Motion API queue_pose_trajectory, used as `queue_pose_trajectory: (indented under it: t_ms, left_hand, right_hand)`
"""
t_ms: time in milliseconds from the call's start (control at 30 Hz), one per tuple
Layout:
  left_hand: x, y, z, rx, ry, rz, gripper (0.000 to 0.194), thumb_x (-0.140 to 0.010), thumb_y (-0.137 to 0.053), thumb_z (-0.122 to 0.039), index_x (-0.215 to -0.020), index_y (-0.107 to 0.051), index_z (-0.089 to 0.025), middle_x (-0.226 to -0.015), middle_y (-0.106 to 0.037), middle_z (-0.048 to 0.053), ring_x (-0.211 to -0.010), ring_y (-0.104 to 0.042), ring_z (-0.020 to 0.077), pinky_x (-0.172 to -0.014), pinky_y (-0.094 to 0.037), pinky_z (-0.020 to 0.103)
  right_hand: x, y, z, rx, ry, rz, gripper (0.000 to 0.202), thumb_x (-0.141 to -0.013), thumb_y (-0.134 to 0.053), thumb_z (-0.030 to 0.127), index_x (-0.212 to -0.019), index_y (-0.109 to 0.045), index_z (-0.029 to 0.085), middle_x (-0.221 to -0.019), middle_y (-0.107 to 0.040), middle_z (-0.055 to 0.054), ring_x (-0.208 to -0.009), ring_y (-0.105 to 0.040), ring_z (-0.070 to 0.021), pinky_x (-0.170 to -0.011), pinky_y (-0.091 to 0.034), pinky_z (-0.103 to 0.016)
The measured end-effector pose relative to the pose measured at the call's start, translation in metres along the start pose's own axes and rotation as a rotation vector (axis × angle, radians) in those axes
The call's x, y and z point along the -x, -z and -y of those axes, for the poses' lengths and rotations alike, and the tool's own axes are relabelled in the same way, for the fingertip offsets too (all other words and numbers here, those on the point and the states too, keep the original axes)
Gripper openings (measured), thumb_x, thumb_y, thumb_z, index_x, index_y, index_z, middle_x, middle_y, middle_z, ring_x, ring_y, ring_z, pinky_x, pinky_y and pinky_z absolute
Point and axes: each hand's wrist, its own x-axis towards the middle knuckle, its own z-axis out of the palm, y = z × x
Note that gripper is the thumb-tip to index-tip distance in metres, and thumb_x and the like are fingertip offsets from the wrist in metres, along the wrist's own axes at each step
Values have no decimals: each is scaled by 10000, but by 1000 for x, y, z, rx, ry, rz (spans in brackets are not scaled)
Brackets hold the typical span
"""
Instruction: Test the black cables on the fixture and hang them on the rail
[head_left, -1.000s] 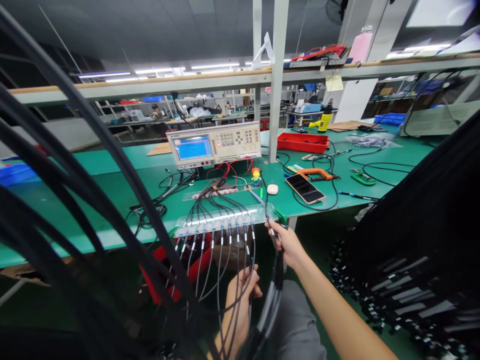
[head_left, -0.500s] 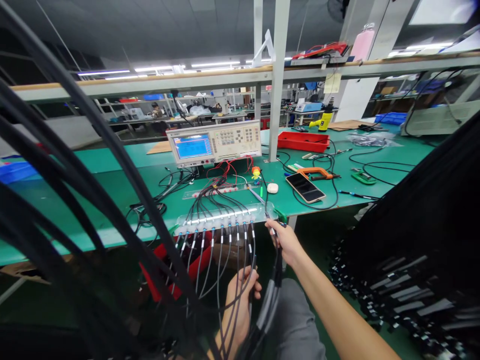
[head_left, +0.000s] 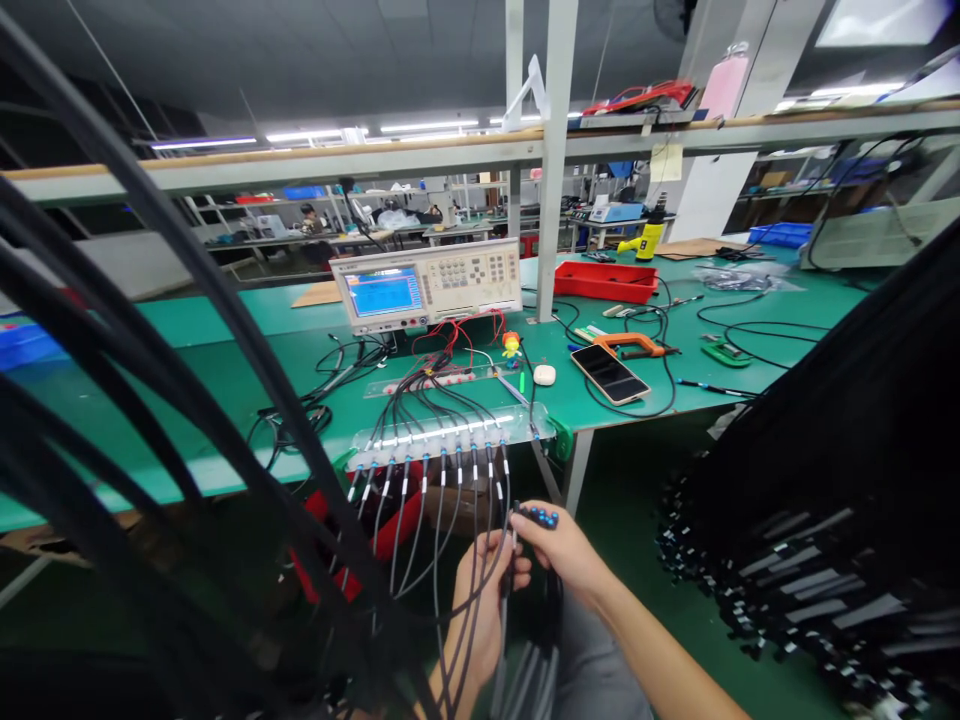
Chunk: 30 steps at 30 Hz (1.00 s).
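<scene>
My right hand (head_left: 561,552) is closed around several black cables, and their blue-tipped connectors (head_left: 541,517) stick out above the fingers. Right beside it, my left hand (head_left: 480,590) is curled shut on a black cable below the bench edge; other hanging cables partly cover it. Above both hands, a clear strip fixture (head_left: 442,438) lies along the front edge of the bench. A row of black cables with white labels (head_left: 424,484) hangs from its front sockets. Thin black leads (head_left: 427,385) run from its back toward a bench meter (head_left: 431,285) with a lit blue screen.
Thick black cables hang close on the left, and a dense cable bundle (head_left: 840,480) hangs on the right. The green bench (head_left: 660,395) holds a phone (head_left: 609,375), an orange clamp (head_left: 636,345), a white case (head_left: 544,375) and a red tray (head_left: 606,283). A red bin (head_left: 319,555) stands beneath.
My right hand has come down and left from the fixture's right end to beside my left hand, bringing its cables along. My left hand has barely moved.
</scene>
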Motion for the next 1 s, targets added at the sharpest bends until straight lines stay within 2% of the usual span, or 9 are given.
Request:
queue_pose_trajectory:
  t_ms: [67,167,300,467,867,1000]
  left_hand:
    - [0,1,-2,-22,0,-9,303,-637,-793,-427,-778,-679,-184,-709,-699,1,-651,-682,147,-625,-550,256]
    - [0,3,-4,-81,-14,-26,298,-610,-804,-431,-730,-683,-186,-662,-704,9,-655,-680,165,-630,-531,261]
    - [-1,6,-4,-141,-30,-44,289,-560,-826,-409,-698,-707,-185,-620,-714,30,-612,-644,164,-607,-496,256]
    - [2,5,-2,-126,-12,-11,260,-588,-802,-411,-692,-691,-200,-634,-713,20,-637,-653,168,-627,-503,265]
    - [6,1,-8,-89,12,-12,325,-554,-828,-451,-693,-679,-198,-613,-693,0,-627,-635,151,-615,-492,257]
    - [7,1,-9,-118,15,-8,315,-575,-815,-448,-704,-668,-200,-619,-680,-13,-636,-627,145,-629,-491,256]
  right_hand:
    - [-5,1,4,-7,39,-113,396,-691,-738,537,-758,-656,156,-541,-554,28,-384,-344,-48,-394,-210,-212]
    - [-16,8,12,-51,106,-264,410,-690,-725,549,-785,-675,154,-698,-674,-30,-361,-354,-38,-375,-200,-222]
    - [-32,19,28,-91,140,-362,429,-674,-733,545,-807,-693,139,-668,-650,-18,-358,-335,-32,-365,-184,-217]
    - [-45,21,41,-79,98,-354,403,-649,-753,513,-741,-677,128,-601,-594,6,-357,-304,-24,-365,-166,-212]
    - [-51,18,40,-141,109,-361,389,-646,-768,477,-748,-685,111,-526,-532,32,-361,-292,-24,-372,-157,-204]
    - [-53,19,42,-197,94,-323,382,-632,-777,449,-765,-706,98,-581,-550,25,-367,-298,-10,-370,-158,-198]
